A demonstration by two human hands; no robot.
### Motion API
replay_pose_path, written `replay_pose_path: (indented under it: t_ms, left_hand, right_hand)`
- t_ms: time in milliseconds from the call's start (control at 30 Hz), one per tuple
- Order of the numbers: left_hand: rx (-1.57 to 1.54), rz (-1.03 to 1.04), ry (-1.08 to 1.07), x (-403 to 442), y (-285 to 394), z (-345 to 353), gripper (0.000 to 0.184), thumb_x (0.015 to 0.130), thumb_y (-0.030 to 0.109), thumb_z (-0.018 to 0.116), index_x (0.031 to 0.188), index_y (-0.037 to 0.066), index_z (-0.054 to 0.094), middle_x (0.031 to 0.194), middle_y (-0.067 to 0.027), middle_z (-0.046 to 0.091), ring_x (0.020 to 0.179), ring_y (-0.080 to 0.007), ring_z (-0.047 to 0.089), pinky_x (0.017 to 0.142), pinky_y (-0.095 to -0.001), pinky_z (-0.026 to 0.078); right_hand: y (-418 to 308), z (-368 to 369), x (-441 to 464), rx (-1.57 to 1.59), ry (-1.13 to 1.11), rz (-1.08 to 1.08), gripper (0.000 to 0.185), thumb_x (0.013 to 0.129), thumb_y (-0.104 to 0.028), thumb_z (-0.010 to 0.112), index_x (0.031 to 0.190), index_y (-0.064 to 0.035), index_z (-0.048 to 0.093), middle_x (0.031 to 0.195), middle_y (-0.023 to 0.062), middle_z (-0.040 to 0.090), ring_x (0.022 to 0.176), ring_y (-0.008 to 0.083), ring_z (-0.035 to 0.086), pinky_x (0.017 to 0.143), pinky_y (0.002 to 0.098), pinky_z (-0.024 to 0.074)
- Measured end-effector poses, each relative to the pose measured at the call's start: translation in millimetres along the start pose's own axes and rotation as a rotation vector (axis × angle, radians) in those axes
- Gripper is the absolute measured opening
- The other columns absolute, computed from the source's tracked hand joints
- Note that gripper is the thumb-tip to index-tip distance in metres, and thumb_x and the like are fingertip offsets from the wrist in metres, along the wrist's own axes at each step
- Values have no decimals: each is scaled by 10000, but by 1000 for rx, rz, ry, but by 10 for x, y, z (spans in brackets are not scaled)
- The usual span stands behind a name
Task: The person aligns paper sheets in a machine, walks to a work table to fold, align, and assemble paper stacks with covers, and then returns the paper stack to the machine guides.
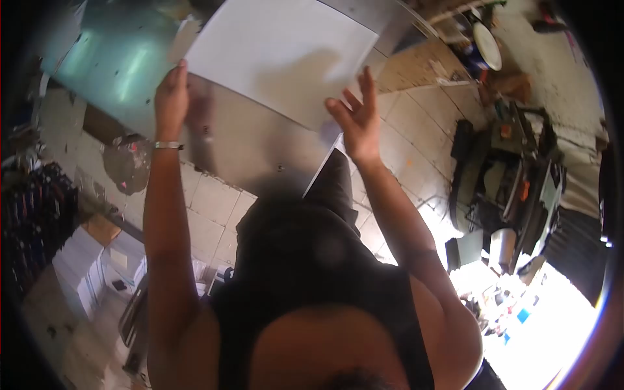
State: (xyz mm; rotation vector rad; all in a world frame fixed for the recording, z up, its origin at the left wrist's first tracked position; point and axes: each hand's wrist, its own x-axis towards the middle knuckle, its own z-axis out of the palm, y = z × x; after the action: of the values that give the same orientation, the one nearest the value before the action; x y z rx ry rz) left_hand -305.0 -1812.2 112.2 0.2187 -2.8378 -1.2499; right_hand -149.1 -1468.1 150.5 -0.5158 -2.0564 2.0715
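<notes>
A wide white sheet of paper (279, 49), or perhaps a thin stack, lies toward 12 o'clock from the middle of the view; its far side runs out of frame. At 10 o'clock, the person's left hand (171, 101) meets the paper's left corner, fingers close together; whether that grip is clamped on the edge or only resting against it cannot be told. At 1 o'clock, the right hand (361, 123) is beside the right edge, its grip apart, thumb and fingers spread, pinching nothing. A broad shadow crosses the paper's right half.

Paper this wide probably handles best with light, even pressure from both sides, fingers flat along the edges so that the corners do not crease. The right palm would serve best level with the left, keeping the paper straight.

Beneath is a shiny counter (244, 133), its near edge close to the person's waist. Farther out, a glossy greenish surface (117, 71) sits at 10 o'clock and a brown board (422, 68) at 1 o'clock. White stacks (78, 270) stand between 8 and 9 o'clock, and dark clutter (504, 175) crowds 3 o'clock.
</notes>
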Motion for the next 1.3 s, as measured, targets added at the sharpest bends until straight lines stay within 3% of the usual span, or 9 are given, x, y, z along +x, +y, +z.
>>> replay_pose_path:
  t_ms: [167, 367, 567, 767, 867, 967, 1133, 1233, 1300]
  left_hand:
    - [-28, 36, 20, -702, 198, -87, 538, 1046, 527, 541, 1020, 11, 694, 859, -210, 689, 817, -378, 662, 767, -468, 499]
    - [-341, -126, -32, -2110, 6, -110, 275, 1021, 245, 677, 1192, 36, 727, 945, -101, 740, 864, -173, 698, 759, -333, 541]
    - [-685, -331, 37, -2786, 230, 80, 447, 1026, 126, 648, 1449, -2, 585, 1327, -159, 680, 1082, -199, 681, 931, -334, 551]
    - [-730, -508, 92, -2822, 387, 29, 420, 1059, 118, 555, 1436, -65, 579, 1412, -167, 649, 1355, -222, 568, 1171, -364, 391]
    - [-712, -541, 134, -2847, 357, 31, 446, 1081, 222, 553, 1420, -64, 595, 1384, -162, 664, 1307, -219, 598, 1124, -387, 452]
    - [-745, -584, 184, -2850, 205, 8, 478, 1087, 293, 560, 1406, -60, 608, 1363, -162, 673, 1260, -231, 627, 1068, -390, 498]
    - [-846, -504, 400, -2421, 166, -122, 605, 1037, 290, 660, 1493, -73, 499, 1460, -185, 594, 1275, -261, 622, 1032, -373, 522]
    - [-800, -489, 387, -2251, 223, -135, 610, 1011, 228, 696, 1498, -74, 490, 1451, -193, 597, 1272, -265, 625, 1021, -373, 536]
    - [-868, -478, 373, -2226, 209, -79, 580, 992, 181, 711, 1475, -75, 518, 1422, -181, 615, 1231, -250, 644, 976, -341, 558]
  right_hand:
    - [-3, -259, 152, -35, -81, 103, 971, 929, -119, 773, 1640, 34, 128, 1400, 268, 603, 1290, 312, 586, 1046, 408, 498]
    - [-259, -442, 433, -82, -225, 161, 868, 930, -137, 699, 1623, 35, 205, 1345, 267, 634, 1225, 292, 607, 1110, 423, 413]
    - [-354, -132, 959, -237, -377, 170, 941, 880, -377, 746, 1626, -29, 291, 1318, 224, 654, 1190, 252, 604, 1010, 368, 436]
    - [-447, 432, 1372, -236, -578, 110, 901, 865, -398, 759, 1600, -47, 373, 1281, 164, 693, 1172, 229, 614, 1005, 394, 430]
    - [-378, 712, 1628, -299, -666, 76, 863, 857, -386, 770, 1573, -45, 429, 1308, 205, 680, 1229, 279, 600, 1056, 406, 411]
    - [-379, 943, 1651, -299, -701, 47, 745, 864, -423, 736, 1514, -110, 550, 1027, 22, 694, 773, 87, 368, 706, 258, 290]
    - [-234, 1086, 1979, -371, -846, 44, 721, 839, -260, 797, 1483, -35, 562, 1111, 66, 743, 910, 107, 613, 778, 257, 442]
    - [-130, 1072, 2045, -321, -842, 57, 676, 756, -193, 851, 1380, -22, 653, 1210, 144, 743, 1087, 225, 705, 960, 343, 543]
    - [-141, 1093, 1998, -497, -730, -20, 575, 736, -131, 840, 1286, -24, 713, 1135, 117, 765, 987, 202, 728, 890, 324, 573]
